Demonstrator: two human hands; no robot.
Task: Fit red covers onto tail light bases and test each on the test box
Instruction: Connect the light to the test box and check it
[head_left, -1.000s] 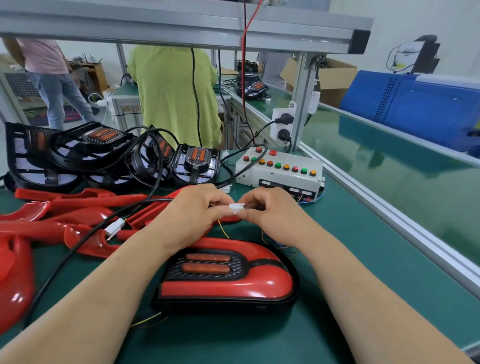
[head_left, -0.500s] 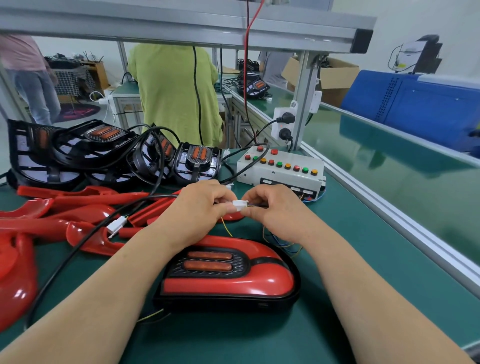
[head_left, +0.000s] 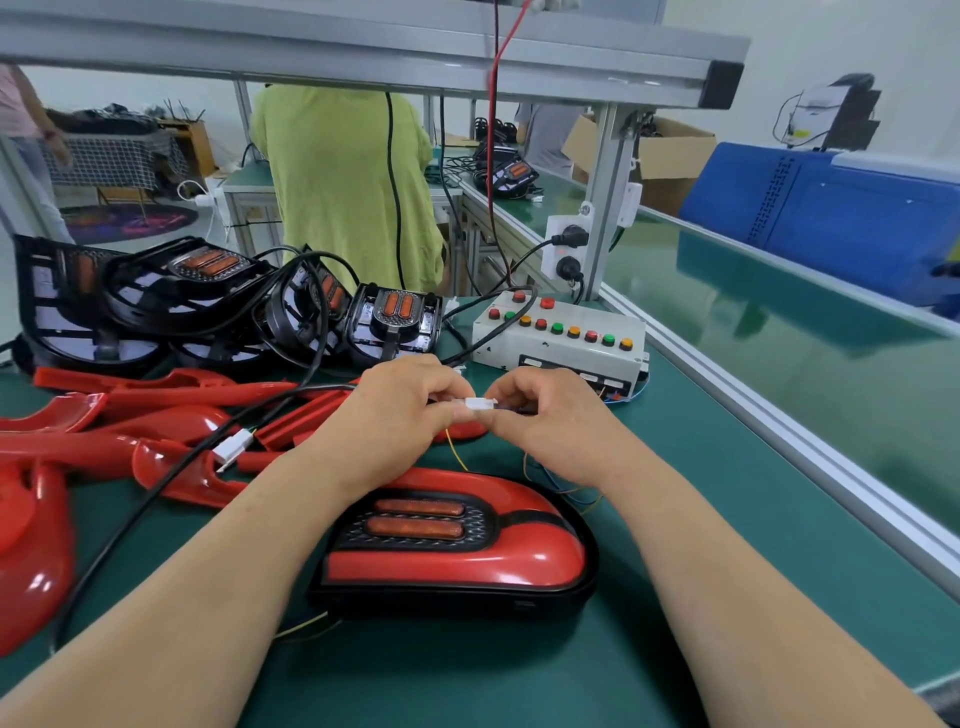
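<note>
Head cam: left hand (head_left: 395, 415) and right hand (head_left: 550, 421) both pinched one white connector (head_left: 480, 404); knuckles hid whether its halves were joined.

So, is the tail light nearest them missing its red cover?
No, the nearest tail light has a red cover sitting on its black base.

Item: one person, of whom only the parts listed here show, each cut off by the lower edge of the view. Left forearm (head_left: 208, 597) and left hand (head_left: 395, 415): bare throughout, smooth surface, knuckles and finger creases plainly showing, nails too small to describe. Right forearm (head_left: 727, 571) and right hand (head_left: 550, 421): bare likewise, the wrist uncovered, with the same plain knuckles and finger creases on view.
</note>
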